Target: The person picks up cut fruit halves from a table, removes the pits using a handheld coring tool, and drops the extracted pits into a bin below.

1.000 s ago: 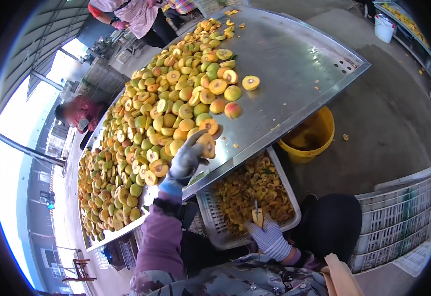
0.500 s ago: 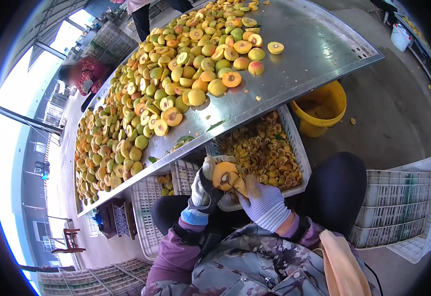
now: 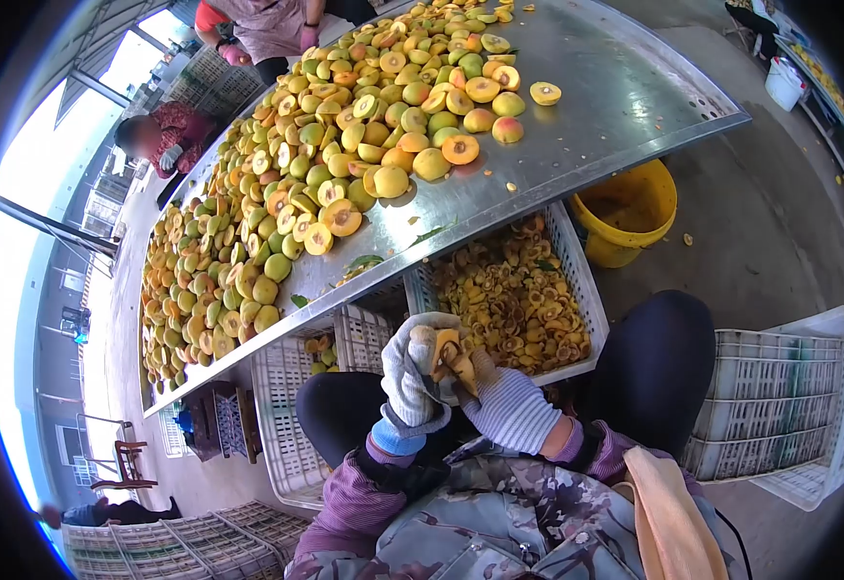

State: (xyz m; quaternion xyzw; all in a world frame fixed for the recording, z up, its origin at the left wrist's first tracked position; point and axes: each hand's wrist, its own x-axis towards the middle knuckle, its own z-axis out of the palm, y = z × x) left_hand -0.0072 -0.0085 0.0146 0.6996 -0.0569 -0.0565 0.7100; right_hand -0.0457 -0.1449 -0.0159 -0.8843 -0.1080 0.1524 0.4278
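the metal table (image 3: 596,116), heaped with halved fruit (image 3: 431,164), spans the upper frame; the crate (image 3: 591,290) of scraps sits under its edge, right of centre. at lower centre the left hand (image 3: 410,372) curls around a fruit piece (image 3: 446,346); the right hand (image 3: 514,406) is closed on what seems a small tool (image 3: 461,368), partly hidden by fingers.

No readable text or numbers.
No words, labels, brands, numbers or signs can be read on the metal table (image 3: 615,106), the yellow bucket (image 3: 611,252), the white crates (image 3: 770,401) or the patterned jacket (image 3: 475,507). The white bucket (image 3: 784,85) at upper right is too small to tell.
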